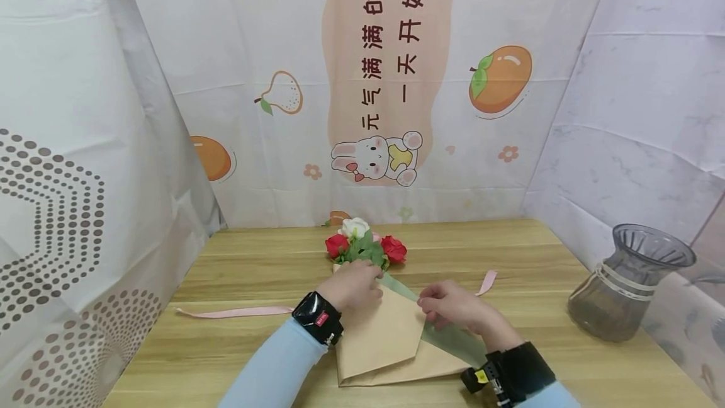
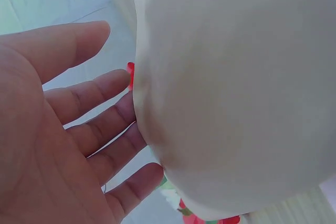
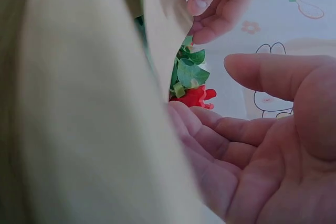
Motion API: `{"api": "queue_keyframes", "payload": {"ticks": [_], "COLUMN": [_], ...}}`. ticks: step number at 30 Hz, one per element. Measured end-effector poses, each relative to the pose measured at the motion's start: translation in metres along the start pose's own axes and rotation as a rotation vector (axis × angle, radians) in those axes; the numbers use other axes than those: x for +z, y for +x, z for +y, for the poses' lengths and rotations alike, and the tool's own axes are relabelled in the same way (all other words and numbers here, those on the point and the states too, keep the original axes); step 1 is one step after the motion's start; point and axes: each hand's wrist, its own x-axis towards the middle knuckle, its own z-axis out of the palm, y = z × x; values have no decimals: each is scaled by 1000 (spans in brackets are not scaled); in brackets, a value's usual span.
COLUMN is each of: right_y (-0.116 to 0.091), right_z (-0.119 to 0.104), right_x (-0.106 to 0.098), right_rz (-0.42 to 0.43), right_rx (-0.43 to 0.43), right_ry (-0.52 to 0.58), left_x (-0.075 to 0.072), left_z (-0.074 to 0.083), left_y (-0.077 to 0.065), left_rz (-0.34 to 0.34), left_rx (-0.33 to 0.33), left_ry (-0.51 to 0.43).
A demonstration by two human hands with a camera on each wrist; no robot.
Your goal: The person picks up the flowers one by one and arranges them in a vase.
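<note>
A bouquet lies on the table, wrapped in tan kraft paper [image 1: 382, 339] with a green inner sheet [image 1: 455, 342] showing along the right side. A white rose [image 1: 355, 227], red roses [image 1: 393, 249] and green leaves [image 1: 362, 249] stick out at its far end. My left hand [image 1: 352, 287] touches the paper's upper left part just below the blooms; in the left wrist view its fingers [image 2: 100, 129] are extended against the paper edge, thumb apart. At the right edge is my right hand [image 1: 453, 304]. Its fingers [image 3: 231, 135] reach behind the paper, with the thumb clear in the right wrist view.
A pink ribbon [image 1: 243, 312] runs out from under the bouquet to the left, and its other end [image 1: 488, 282] shows at the right. A smoky glass vase [image 1: 614, 298] stands at the table's right edge. Printed cloth [image 1: 272, 143] hangs behind the wooden table [image 1: 249, 263].
</note>
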Motion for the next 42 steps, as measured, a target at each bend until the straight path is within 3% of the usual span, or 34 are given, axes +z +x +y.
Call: {"api": "queue_keyframes", "payload": {"ticks": [11, 16, 23, 35, 42], "right_y": [1, 1, -1, -3, -4], "right_z": [-3, -7, -12, -21, -25], "right_x": [-6, -7, -6, 1, 5], "right_rz": [30, 35, 62, 81, 81], "right_rx": [-70, -84, -96, -120, -132], "right_ry": [-10, -2, 3, 37, 48], "left_x": [-18, -22, -26, -32, -33], "left_z": [-4, -5, -11, -24, -34], "left_y": [-13, -19, -25, -38, -46], "left_rz": [44, 45, 73, 113, 126], "left_rx": [29, 9, -30, -38, -25], "left_ry": [-49, -90, -134, -161, -244]}}
